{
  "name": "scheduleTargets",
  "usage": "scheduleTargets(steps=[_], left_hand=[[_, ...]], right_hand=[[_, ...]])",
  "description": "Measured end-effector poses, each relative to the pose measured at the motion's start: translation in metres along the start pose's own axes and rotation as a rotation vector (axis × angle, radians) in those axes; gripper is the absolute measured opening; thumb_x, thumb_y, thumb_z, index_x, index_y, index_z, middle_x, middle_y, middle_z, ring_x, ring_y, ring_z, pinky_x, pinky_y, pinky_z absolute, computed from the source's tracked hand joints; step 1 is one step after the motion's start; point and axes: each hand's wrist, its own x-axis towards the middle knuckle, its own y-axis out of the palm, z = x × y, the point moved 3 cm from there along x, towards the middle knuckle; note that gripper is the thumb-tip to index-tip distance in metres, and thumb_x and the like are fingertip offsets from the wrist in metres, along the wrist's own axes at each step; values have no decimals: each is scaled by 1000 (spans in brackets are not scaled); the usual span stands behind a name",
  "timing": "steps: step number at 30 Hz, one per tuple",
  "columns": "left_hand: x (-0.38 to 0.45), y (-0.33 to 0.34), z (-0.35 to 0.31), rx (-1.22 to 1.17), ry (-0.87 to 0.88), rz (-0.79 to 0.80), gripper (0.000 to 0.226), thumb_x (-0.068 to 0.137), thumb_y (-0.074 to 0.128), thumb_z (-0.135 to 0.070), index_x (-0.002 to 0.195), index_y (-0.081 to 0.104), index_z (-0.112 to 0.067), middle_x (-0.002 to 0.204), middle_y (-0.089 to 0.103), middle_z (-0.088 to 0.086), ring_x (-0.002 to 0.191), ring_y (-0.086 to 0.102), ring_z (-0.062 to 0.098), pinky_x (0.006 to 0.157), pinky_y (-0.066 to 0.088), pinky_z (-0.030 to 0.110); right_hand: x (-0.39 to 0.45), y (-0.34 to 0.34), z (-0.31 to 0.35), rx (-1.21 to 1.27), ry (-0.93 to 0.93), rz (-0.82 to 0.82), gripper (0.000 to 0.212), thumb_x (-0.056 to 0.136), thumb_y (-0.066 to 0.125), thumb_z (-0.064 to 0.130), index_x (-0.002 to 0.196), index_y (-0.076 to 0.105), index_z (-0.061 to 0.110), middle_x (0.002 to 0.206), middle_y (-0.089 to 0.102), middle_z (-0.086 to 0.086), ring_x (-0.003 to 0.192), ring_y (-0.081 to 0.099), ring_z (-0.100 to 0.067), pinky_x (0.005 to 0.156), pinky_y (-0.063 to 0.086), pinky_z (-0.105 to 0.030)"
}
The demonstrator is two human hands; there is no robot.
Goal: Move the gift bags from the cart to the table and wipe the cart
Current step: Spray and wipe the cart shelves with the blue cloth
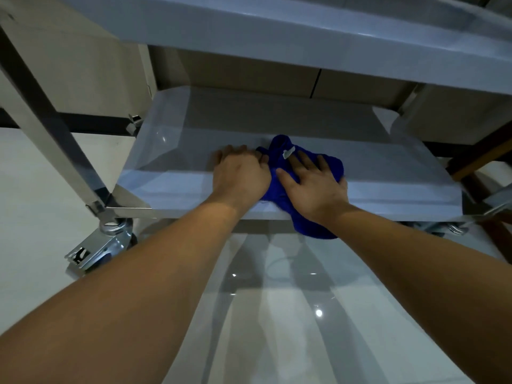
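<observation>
While we crouch at the cart's bottom shelf, our right hand presses the blue cloth flat, fingers spread straight, its bunched length running from the shelf's middle out over the near edge. Our left hand rests just beside it, fingers together, palm down. No gift bags show on this shelf; unwiped surface stretches to both sides.

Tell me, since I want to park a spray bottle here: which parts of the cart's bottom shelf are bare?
The bottom shelf is bare left of the left hand and right of the blue cloth, plus the back strip. The front middle is crowded: both hands, right hand pressing the cloth.
</observation>
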Motion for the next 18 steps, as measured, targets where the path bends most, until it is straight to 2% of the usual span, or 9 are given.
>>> scheduleTargets(steps=[3, 6, 9, 11, 14, 16, 18], left_hand=[[3, 10, -8, -34, 17, -49, 43, 105, 31, -40, 117, 66, -17, 113, 67, 9, 112, 52, 32, 106, 32, 43], [-3, 27, -16, 41, 18, -64, 63, 97, 20, -51, 144, 47, -17, 129, 63, 10, 124, 49, 37, 111, 30, 50], [-3, 34, -15, 143, 28, -107, 72, 93, 27, -52, 151, 39, -10, 136, 59, 15, 128, 47, 42, 110, 32, 54], [-4, 35, -14, 194, 48, -124, 70, 91, 33, -49, 145, 46, -7, 132, 61, 18, 125, 49, 42, 108, 34, 55], [-7, 35, -14, 240, 64, -110, 60, 92, 32, -49, 126, 62, -9, 128, 61, 17, 125, 48, 41, 107, 35, 55], [-8, 34, -16, 203, 61, -117, 59, 92, 32, -49, 123, 64, -10, 130, 61, 16, 127, 47, 40, 109, 35, 55], [-8, 33, -17, 180, 52, -138, 58, 91, 31, -50, 120, 64, -12, 128, 61, 14, 127, 48, 38, 109, 34, 53]], right_hand=[[30, -2, -4, -21, 6, 40, 61, 98, 17, 65, 156, 13, 46, 167, 8, 18, 155, 2, -21, 117, 8, -67], [61, -3, -14, -42, 5, 39, 65, 98, 17, 68, 158, 7, 44, 167, 2, 18, 155, -4, -19, 119, 5, -64], [99, -3, -19, -44, -48, -6, 71, 93, 15, 73, 157, 15, 43, 167, 9, 16, 154, 5, -21, 118, 12, -63], [129, -5, -21, -1, -68, -30, 76, 88, 12, 73, 156, 20, 40, 167, 14, 13, 153, 13, -24, 118, 15, -60], [176, -9, -24, -35, -117, 5, 64, 100, 18, 60, 157, 23, 33, 167, 16, 5, 152, 14, -28, 121, 10, -55], [204, -12, -24, -82, -186, 7, 66, 100, 15, 61, 158, 24, 30, 167, 16, -1, 152, 15, -29, 122, 8, -53], [226, -16, -23, -12, -147, 4, 66, 102, 14, 60, 159, 23, 27, 167, 18, -4, 151, 18, -30, 124, 9, -50]])
